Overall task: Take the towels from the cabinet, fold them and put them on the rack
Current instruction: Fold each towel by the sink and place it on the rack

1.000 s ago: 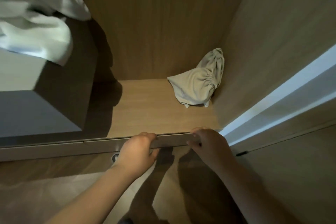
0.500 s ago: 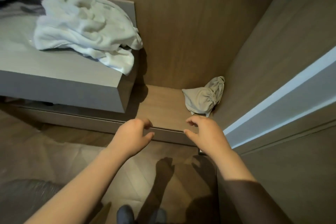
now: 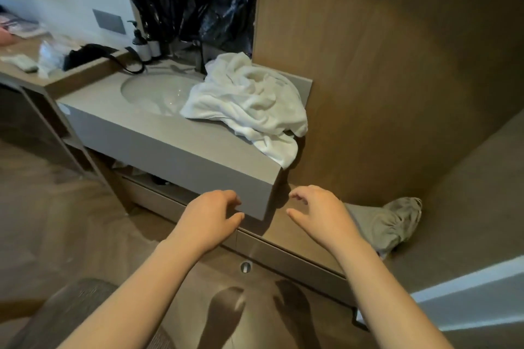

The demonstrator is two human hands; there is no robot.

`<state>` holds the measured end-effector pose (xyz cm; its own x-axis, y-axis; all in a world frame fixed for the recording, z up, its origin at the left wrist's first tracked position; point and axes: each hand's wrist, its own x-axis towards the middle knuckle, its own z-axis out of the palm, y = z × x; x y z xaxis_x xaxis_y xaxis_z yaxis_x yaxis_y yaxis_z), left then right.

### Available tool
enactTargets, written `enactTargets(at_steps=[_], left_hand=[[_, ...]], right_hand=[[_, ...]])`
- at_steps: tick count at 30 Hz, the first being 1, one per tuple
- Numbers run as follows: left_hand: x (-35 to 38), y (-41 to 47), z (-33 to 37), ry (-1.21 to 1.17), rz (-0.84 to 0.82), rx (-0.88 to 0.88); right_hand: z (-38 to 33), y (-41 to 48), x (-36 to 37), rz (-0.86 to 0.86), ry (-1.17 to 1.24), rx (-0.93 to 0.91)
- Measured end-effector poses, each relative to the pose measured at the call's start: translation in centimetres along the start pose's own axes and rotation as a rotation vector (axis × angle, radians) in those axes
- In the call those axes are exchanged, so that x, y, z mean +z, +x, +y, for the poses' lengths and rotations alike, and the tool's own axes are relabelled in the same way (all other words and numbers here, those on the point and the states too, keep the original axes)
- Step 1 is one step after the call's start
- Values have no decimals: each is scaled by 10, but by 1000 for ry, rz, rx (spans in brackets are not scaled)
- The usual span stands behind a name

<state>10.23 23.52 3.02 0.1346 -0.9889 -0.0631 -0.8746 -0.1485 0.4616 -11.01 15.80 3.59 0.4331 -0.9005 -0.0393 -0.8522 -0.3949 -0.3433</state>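
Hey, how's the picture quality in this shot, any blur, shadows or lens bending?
Head view: the far left is smeared with blur; the towel is bright yet its folds show; the left hand and right hand throw soft shadows on the floor; the wide lens stretches the lower corners; the grey cloth sits in dim light.

Left hand and right hand empty, fingers loosely curled, near the front corner of the counter. White towel heaped on the counter beside the sink, one end hanging over the edge. Grey cloth bundle lies in the wooden corner below.
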Motion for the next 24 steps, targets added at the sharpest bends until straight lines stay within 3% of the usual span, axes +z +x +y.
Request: enactTargets(at_steps=[10,24], left_hand=[[-47,49,-46,-19,134,-36],[-78,217,-47,-47,240,-141]], right_hand=[[-45,95,-18,11,-75,-158],[-12,279,-53,-6,7,-226]])
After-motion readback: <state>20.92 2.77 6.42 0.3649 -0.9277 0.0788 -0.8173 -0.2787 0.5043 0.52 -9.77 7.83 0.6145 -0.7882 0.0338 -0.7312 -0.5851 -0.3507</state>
